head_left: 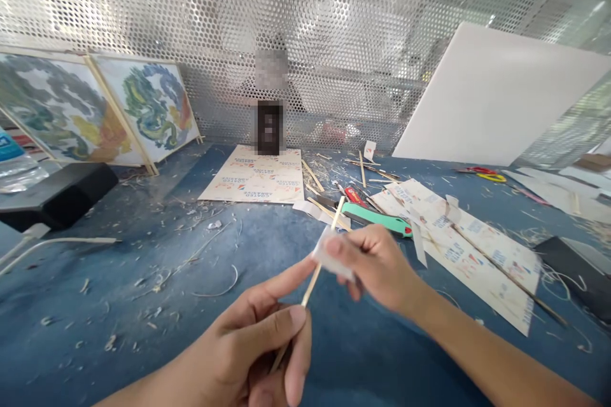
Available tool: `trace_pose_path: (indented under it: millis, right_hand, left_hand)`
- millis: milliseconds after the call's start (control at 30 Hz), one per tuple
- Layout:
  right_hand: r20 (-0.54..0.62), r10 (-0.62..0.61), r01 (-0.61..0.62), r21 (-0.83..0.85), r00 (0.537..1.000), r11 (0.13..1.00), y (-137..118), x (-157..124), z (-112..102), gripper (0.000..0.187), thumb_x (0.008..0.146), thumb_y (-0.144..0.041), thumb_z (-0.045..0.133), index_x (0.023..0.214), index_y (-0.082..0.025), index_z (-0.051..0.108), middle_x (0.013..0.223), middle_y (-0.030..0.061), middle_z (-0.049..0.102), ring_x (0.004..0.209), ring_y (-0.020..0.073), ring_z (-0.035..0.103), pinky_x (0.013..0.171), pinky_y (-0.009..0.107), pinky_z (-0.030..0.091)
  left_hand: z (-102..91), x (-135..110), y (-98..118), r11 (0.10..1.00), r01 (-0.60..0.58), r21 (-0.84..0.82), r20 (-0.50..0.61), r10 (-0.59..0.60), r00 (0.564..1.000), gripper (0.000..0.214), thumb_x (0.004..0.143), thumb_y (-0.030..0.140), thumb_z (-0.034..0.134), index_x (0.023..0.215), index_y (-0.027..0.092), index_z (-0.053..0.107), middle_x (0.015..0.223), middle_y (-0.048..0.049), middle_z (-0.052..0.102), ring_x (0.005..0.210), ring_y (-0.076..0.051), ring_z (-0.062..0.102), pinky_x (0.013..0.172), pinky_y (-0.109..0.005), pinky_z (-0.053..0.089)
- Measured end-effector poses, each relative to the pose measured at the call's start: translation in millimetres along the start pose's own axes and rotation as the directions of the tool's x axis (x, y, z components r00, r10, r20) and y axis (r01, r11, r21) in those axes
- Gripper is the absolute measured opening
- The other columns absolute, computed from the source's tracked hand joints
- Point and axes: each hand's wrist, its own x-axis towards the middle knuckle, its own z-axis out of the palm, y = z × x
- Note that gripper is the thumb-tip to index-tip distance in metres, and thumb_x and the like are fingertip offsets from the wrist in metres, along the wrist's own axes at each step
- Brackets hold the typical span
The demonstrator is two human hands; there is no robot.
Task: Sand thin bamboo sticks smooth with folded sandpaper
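A thin pale wooden stick [312, 285] slants up and away in front of me. My left hand [258, 337] pinches its lower part between thumb and fingers, with the index finger stretched along towards the paper. Higher up, my right hand [382, 264] presses a small folded piece of sandpaper [331, 257] around the stick, thumb on top. The stick's far tip sticks out past the paper. Just beyond my right hand lies a green-handled folding tool [377, 219] on the blue table. The underside of the paper is hidden.
Printed sandpaper sheets [258, 175] lie on the blue table [191, 318] among shavings and sticks. A perforated metal screen [214, 19] stands behind. Dragon paintings [155, 108] and a black box [62, 194] are left; a white panel [501, 95] and scissors [484, 173] are right.
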Motion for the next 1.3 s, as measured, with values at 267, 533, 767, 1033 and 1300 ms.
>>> trace_pose_path:
  millis: [267,533,767,1033,1300]
  right_hand:
    - [0.194,0.073,-0.08,0.028,0.978,0.996,1.8,-2.9,2.3,0.057,0.096,-0.061,0.066,0.062,-0.015,0.068,0.051,0.0003,0.061,0.038,0.0074,0.055,0.038,0.017,0.037]
    - [-0.198,-0.031,0.037,0.028,0.98,0.999,3.4,5.8,-9.6,0.061,0.098,-0.061,0.063,0.056,-0.017,0.062,0.044,-0.0018,0.057,0.035,0.0056,0.049,0.039,0.017,0.035]
    - [0.067,0.01,-0.008,-0.023,0.998,1.0,-1.2,1.7,-5.4,0.06,0.097,-0.06,0.065,0.056,-0.016,0.065,0.043,-0.001,0.057,0.037,0.0068,0.052,0.039,0.017,0.035]
    - [0.173,0.046,-0.05,0.022,0.984,0.998,-3.4,-3.4,0.9,0.056,0.097,-0.06,0.064,0.062,-0.016,0.067,0.049,-0.0011,0.059,0.039,0.0081,0.053,0.039,0.019,0.037]
    - [-0.255,-0.016,0.021,0.02,0.967,1.0,1.9,6.2,-7.8,0.061,0.097,-0.062,0.063,0.056,-0.017,0.064,0.04,-0.0014,0.055,0.034,0.0073,0.046,0.038,0.02,0.031]
  left_hand:
    - [-1.7,-1.3,-2.7,0.999,0.014,-0.047,-0.026,-0.015,1.0,0.068,0.098,0.037,0.065,0.161,0.031,0.038,0.055,0.0042,0.062,0.035,-0.004,0.027,0.035,-0.015,0.023]
    - [4.7,-3.3,1.3,0.998,0.059,-0.033,-0.033,-0.06,0.998,0.073,0.093,0.042,0.073,0.158,0.03,0.043,0.058,0.0012,0.067,0.036,-0.005,0.034,0.034,-0.012,0.029]
    - [4.2,-3.0,5.9,0.998,0.058,0.003,-0.054,-0.058,0.997,0.065,0.098,0.036,0.065,0.159,0.028,0.042,0.056,0.0034,0.062,0.035,-0.004,0.032,0.035,-0.012,0.03]
    - [-1.6,-2.6,-3.3,0.998,0.025,-0.063,0.015,-0.024,1.0,0.068,0.099,0.037,0.063,0.161,0.03,0.037,0.057,0.0025,0.064,0.033,-0.005,0.03,0.032,-0.013,0.027]
    - [0.3,-2.9,-7.1,1.0,0.014,-0.014,-0.025,-0.014,1.0,0.06,0.1,0.038,0.062,0.158,0.033,0.043,0.06,0.0007,0.065,0.037,-0.008,0.035,0.033,-0.015,0.025]
